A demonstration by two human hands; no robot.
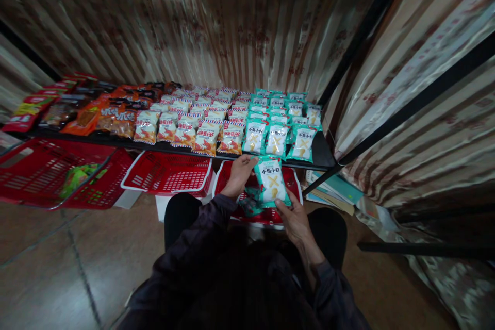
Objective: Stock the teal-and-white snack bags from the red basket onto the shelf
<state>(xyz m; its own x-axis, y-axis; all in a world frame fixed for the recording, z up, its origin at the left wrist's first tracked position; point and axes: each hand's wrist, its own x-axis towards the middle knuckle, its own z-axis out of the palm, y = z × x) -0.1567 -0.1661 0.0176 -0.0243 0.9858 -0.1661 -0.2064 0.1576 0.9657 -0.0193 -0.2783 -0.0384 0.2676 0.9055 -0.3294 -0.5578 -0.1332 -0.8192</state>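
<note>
Both hands hold one teal and white snack packet (273,181) upright, just in front of a low black shelf (323,154). My left hand (240,175) grips the packet's upper left corner. My right hand (296,221) supports its lower right edge from below. Beneath the packet sits a red basket (294,179) with a few more teal packets in it. On the shelf right behind, rows of the same teal packets (276,118) lie side by side.
Red and white striped packets (201,121) fill the shelf's middle; orange and red packets (93,111) lie to the left. Two more red baskets (166,172) (46,172) stand on the floor. Books (332,191) lie under the shelf's right end. Curtains hang behind.
</note>
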